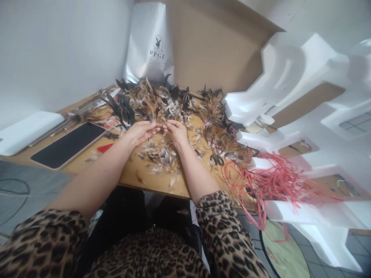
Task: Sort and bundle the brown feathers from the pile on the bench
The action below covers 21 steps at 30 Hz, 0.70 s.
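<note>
My left hand [142,133] is closed in a pinch above the table. Brown feathers [152,110] rise from its fingertips, though where they end against the pile behind is hard to tell. Close by, with fingertips nearly meeting the left ones, my right hand [177,133] also pinches; what sits between its fingers is too small to make out. Just behind both hands lies a heap of brown, black and white feathers [174,106]. Loose small feathers [164,156] are scattered on the tabletop below my hands.
A phone [69,145] and a white box [27,131] lie left. Black-handled scissors [216,157] rest right, near feather bundles [213,108] and tangled pink ribbon [278,177]. A silver bag [150,42] stands behind. White foam pieces [304,77] crowd the right side.
</note>
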Tool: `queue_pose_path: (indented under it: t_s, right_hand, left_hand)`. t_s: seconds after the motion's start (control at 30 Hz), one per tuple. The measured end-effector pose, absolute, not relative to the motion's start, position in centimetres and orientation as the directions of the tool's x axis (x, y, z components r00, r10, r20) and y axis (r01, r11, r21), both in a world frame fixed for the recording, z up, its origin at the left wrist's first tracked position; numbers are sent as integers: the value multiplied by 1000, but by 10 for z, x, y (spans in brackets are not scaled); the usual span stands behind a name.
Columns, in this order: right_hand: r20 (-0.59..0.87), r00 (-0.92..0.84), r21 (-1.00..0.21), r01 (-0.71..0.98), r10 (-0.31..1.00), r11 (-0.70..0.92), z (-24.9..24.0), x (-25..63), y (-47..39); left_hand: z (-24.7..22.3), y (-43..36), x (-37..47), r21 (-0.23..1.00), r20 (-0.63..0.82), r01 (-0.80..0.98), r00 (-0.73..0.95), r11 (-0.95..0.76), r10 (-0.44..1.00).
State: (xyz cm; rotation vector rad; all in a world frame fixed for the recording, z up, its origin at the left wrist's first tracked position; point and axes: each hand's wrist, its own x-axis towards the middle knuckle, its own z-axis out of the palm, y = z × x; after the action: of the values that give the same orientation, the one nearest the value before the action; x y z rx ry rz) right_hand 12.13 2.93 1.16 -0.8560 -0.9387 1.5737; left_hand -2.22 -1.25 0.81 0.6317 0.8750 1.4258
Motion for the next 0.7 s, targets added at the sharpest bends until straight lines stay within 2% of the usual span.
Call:
queue_pose_path:
  t_s: [0.3,0.43,0.57,0.7]
  right_hand:
    - [56,-287,-945,-325,956,-42,6,116,24]
    - [43,-306,-956,-290,951,-50,4,121,31]
    - [26,-328,-982,-186,944,-38,5,134,41]
    - [27,-435,-996,-93,900,-15,11,143,39]
  left_hand:
    - [6,-10,-21,809,-46,-588,-76,-7,996]
    - [8,-10,-22,801,-54,-598,-101,-17,993]
    - [13,-13,-24,806,-88,-591,-101,12,991]
    - [16,-16,-25,813,-112,-579,-62,56,992]
